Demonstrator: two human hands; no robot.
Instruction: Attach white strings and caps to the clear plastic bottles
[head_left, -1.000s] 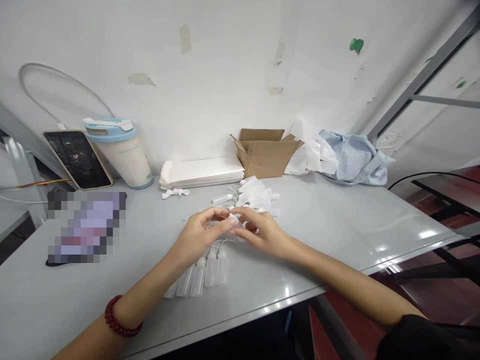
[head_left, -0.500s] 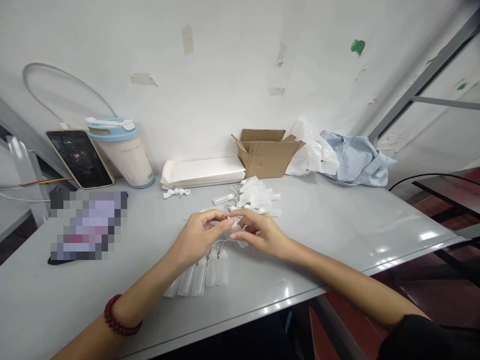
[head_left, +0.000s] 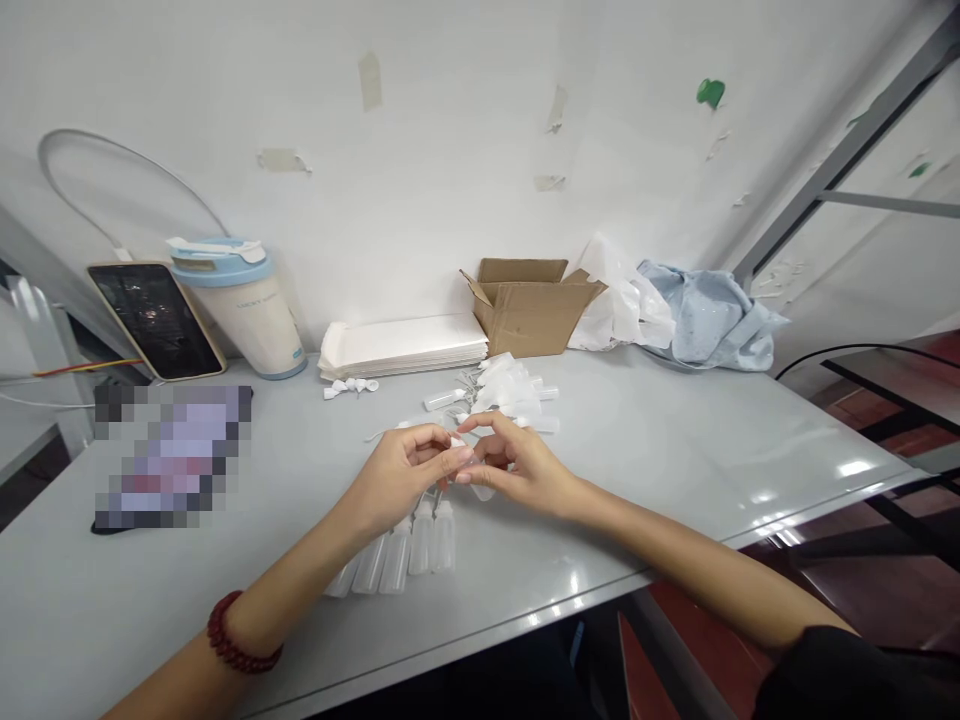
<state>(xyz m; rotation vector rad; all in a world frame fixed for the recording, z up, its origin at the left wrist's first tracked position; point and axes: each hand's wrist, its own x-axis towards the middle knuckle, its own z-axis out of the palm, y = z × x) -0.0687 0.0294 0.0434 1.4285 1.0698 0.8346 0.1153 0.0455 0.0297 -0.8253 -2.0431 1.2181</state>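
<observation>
Over the middle of the table my left hand (head_left: 401,475) pinches the white-capped end of a small translucent plastic bottle (head_left: 482,491). My right hand (head_left: 529,468) curls its fingers and thumb around the same bottle's body, and its index finger reaches over the top by the white cap (head_left: 457,441). My fingers hide much of this bottle. Below my hands, several similar bottles (head_left: 421,545) with thin tips lie side by side, partly behind my left wrist. Just beyond my hands is a loose pile of more bottles (head_left: 514,385).
Several small white caps (head_left: 351,387) lie before a stack of white boxes (head_left: 405,343). An open cardboard box (head_left: 536,318), a white plastic bag (head_left: 619,305) and pale blue cloth (head_left: 709,318) line the wall. To the left are a tumbler (head_left: 251,315), a phone (head_left: 154,320) and a blurred-out item (head_left: 176,455).
My hands stay together around the bottle. My right index finger has lifted a little, and more of the white cap shows between my fingers. The view has shifted slightly.
</observation>
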